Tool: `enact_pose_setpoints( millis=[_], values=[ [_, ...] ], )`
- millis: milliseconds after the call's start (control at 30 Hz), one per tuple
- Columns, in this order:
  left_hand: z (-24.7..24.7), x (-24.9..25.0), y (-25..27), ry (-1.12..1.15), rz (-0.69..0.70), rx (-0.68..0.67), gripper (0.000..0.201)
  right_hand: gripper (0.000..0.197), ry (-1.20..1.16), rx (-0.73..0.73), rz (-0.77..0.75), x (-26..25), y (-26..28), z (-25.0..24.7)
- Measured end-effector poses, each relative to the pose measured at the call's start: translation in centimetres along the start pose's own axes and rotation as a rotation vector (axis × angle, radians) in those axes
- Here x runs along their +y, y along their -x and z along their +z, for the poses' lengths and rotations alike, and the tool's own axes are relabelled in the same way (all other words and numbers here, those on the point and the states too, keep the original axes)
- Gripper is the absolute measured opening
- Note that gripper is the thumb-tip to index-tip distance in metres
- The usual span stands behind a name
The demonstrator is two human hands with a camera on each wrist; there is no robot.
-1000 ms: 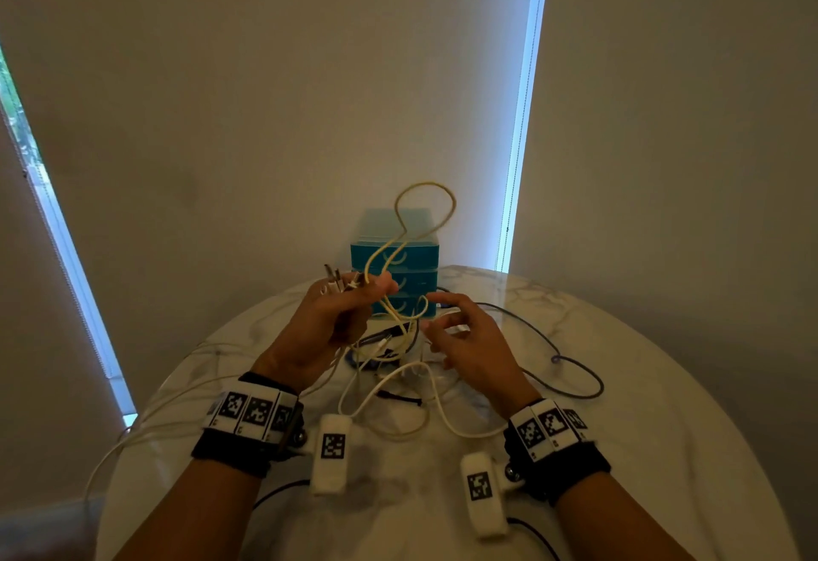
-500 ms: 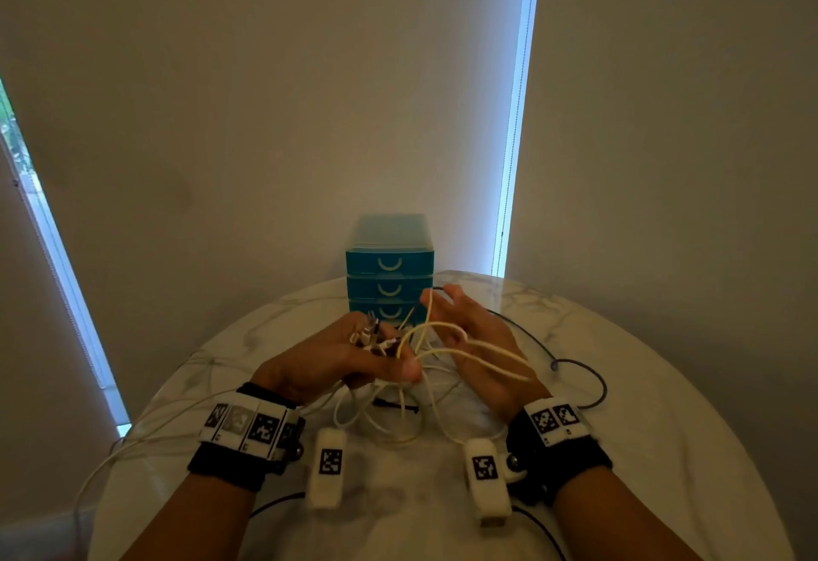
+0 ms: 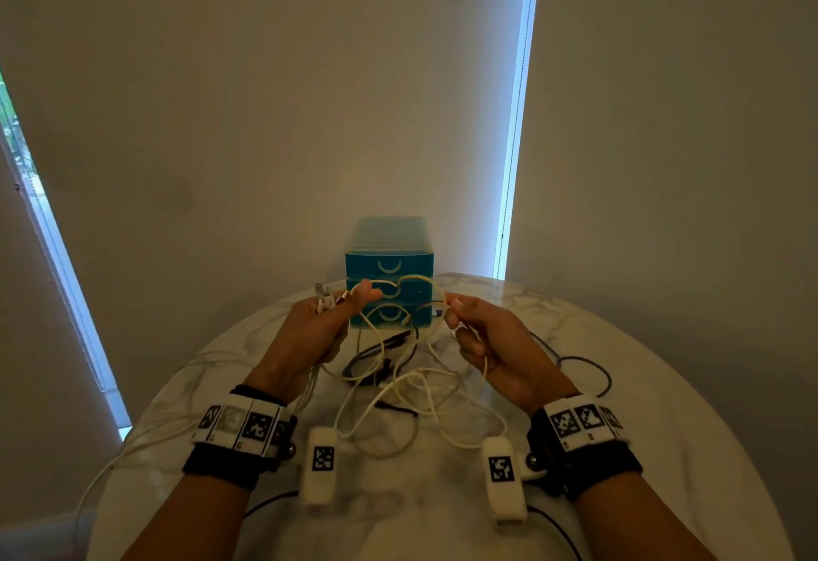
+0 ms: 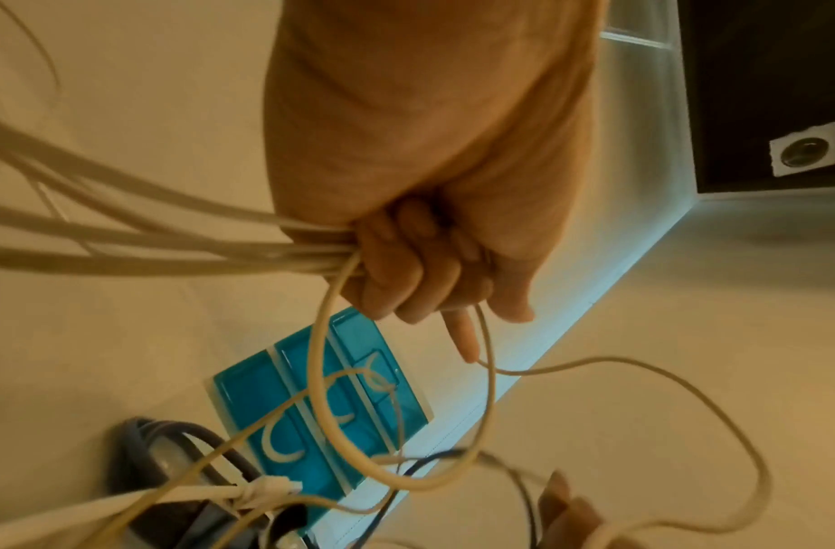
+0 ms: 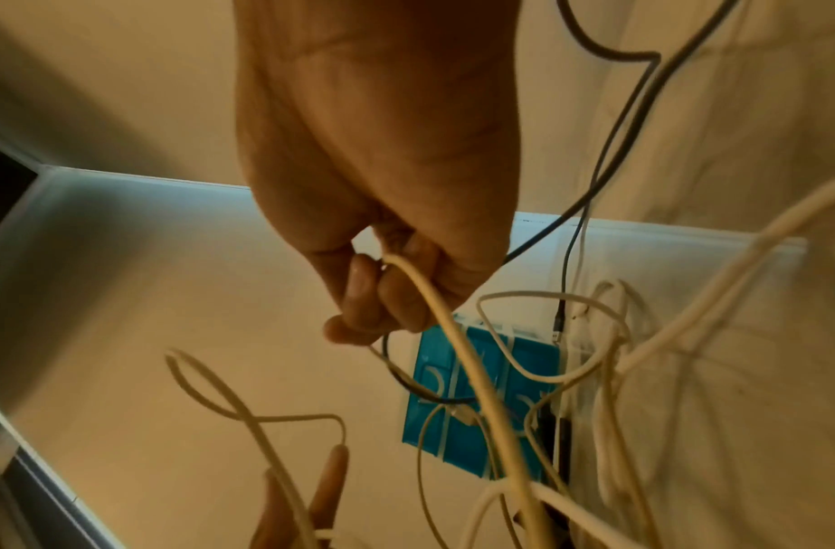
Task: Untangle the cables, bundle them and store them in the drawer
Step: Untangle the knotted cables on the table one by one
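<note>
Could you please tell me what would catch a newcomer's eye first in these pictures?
First, the loop of thin cream-white cable stretched between the raised left hand and right hand, each gripping it above the round marbled white table. Below them a loose tangle of white and black cables lies on the table. Behind stands a small teal plastic three-drawer unit, all drawers closed.

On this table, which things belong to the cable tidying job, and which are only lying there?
Belong to the job:
- white cables, gripped by the left hand and pinched by the right hand
- black cables in the tangle
- blue drawer unit, all drawers closed

Only there:
- marble table
- window blinds
- wrist bands with markers
</note>
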State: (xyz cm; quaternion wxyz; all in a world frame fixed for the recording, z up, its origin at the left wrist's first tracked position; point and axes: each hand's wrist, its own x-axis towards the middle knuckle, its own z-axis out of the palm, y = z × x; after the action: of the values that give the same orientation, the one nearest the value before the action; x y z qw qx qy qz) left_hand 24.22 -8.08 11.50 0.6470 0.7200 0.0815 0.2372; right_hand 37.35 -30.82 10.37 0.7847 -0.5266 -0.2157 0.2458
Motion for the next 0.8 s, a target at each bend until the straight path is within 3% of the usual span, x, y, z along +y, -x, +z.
enact_pose_setpoints(
  millis=[67, 133, 233, 433, 600, 667, 800],
  values=[
    [0.8, 0.0, 0.1, -0.077, 0.021, -0.016, 0.038, 0.030, 0.001, -0.083, -0.015, -0.4, 0.5, 0.8],
    [2.0, 0.4, 0.6, -0.122, 0.070, -0.047, 0.015, 0.029, 0.007, -0.139, -0.016, -0.7, 0.9, 1.3],
    [2.6, 0.0, 0.4, -0.164, 0.109, -0.058, 0.016, 0.025, 0.020, -0.196, -0.018, -1.0, 1.2, 1.8],
    [2.1, -0.6, 0.1, -0.288, 0.143, 0.026, 0.009, 0.013, 0.048, -0.157, 0.005, -1.3, 1.4, 1.2],
    [1.2, -1.3, -0.7, -0.340, 0.104, 0.106, 0.015, 0.015, -0.282, -0.183, -0.087, -2.5, 1.9, 0.7],
    [1.1, -1.6, -1.0, -0.301, 0.096, 0.150, 0.012, 0.016, -0.430, -0.127, -0.190, -2.9, 1.7, 0.1],
    [0.4, -1.3, -1.0, -0.106, 0.113, 0.314, 0.006, 0.018, -0.450, 0.145, -0.280, -2.8, 0.0, -2.2]
  ],
)
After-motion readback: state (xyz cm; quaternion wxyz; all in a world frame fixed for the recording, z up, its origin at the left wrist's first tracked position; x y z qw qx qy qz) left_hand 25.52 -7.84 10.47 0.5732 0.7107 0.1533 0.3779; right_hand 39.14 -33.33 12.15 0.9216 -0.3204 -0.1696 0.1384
